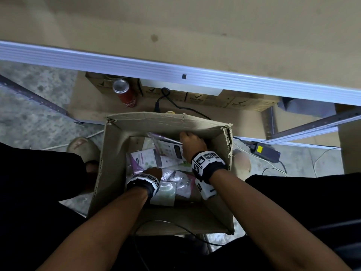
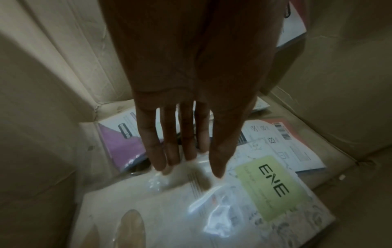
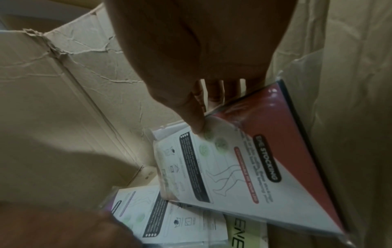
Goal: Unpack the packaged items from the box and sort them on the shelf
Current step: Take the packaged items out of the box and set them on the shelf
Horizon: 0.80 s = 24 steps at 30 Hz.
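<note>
An open cardboard box (image 1: pixel 156 118) stands on the floor between my feet, with several flat plastic-wrapped stocking packs lying in it. My left hand (image 2: pixel 191 164) reaches down inside with straight fingers. Its fingertips (image 2: pixel 161 161) touch the wrap of a white pack with a green label (image 2: pixel 265 184). In the head view the left hand (image 1: pixel 153 172) is at the box's near left. My right hand (image 1: pixel 192 141) is at the far right wall. There the right hand (image 3: pixel 203 117) pinches the top corner of a red-and-white stocking pack (image 3: pixel 265 167), thumb in front, and the pack is tilted against the wall.
A pale metal shelf rail (image 1: pixel 175 73) runs across above the box, with a bare shelf board (image 1: pixel 175 26) behind it. Below it stand a red soda can (image 1: pixel 125 92) and brown cartons (image 1: pixel 205 98). A black power adapter (image 1: pixel 265 151) and cables lie to the right.
</note>
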Each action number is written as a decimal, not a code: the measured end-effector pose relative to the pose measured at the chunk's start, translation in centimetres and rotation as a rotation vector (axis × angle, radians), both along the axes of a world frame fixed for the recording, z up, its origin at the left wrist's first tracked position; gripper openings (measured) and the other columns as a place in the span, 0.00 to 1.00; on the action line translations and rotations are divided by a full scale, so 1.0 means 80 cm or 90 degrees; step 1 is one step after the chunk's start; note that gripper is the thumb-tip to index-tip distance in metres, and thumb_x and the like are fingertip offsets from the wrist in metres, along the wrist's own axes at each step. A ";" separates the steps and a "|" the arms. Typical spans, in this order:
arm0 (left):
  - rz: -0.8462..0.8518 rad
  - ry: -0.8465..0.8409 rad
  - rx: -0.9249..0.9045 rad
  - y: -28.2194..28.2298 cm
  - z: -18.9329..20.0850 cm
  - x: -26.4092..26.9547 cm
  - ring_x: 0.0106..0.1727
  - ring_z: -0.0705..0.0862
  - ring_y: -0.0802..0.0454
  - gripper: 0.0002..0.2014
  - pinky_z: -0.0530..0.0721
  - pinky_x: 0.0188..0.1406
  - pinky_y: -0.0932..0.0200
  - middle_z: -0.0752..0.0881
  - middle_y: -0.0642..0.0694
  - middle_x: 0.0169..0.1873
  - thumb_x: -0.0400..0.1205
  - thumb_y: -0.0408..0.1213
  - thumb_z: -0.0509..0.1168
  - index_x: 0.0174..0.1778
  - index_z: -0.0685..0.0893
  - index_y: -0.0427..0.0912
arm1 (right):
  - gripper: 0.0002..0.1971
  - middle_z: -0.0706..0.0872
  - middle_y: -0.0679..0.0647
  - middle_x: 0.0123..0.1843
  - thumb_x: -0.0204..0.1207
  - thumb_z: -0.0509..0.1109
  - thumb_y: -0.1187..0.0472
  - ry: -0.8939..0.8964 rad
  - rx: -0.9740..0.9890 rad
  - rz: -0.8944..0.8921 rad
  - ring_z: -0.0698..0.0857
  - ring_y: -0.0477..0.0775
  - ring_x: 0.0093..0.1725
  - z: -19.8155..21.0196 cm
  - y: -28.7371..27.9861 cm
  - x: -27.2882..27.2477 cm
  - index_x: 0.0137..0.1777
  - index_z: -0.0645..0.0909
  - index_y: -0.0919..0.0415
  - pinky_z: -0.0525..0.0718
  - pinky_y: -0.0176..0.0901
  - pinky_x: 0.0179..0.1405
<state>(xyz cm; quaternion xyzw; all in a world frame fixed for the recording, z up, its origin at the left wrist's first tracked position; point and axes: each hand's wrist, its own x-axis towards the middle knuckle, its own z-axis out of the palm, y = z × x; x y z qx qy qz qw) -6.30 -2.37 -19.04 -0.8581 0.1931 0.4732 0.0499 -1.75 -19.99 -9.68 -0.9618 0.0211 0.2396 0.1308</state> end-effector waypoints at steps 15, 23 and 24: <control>0.080 -0.060 -0.055 0.014 0.020 0.063 0.65 0.85 0.36 0.21 0.85 0.64 0.44 0.85 0.35 0.66 0.83 0.29 0.66 0.73 0.79 0.39 | 0.23 0.79 0.64 0.69 0.78 0.67 0.65 -0.023 -0.082 -0.001 0.79 0.69 0.69 0.017 -0.003 0.000 0.73 0.71 0.61 0.77 0.62 0.66; 0.096 -0.135 -0.007 0.018 0.007 0.084 0.79 0.72 0.35 0.20 0.72 0.78 0.39 0.74 0.37 0.75 0.85 0.34 0.62 0.74 0.81 0.45 | 0.25 0.78 0.64 0.71 0.77 0.70 0.63 -0.009 -0.075 -0.011 0.78 0.68 0.70 0.023 -0.001 -0.003 0.74 0.70 0.61 0.76 0.61 0.67; 0.092 -0.123 -0.009 0.021 0.004 0.083 0.77 0.74 0.35 0.20 0.74 0.76 0.39 0.76 0.37 0.74 0.85 0.35 0.62 0.74 0.81 0.46 | 0.25 0.78 0.64 0.71 0.77 0.69 0.63 -0.008 -0.073 -0.015 0.78 0.68 0.70 0.023 -0.001 -0.003 0.73 0.70 0.60 0.76 0.61 0.67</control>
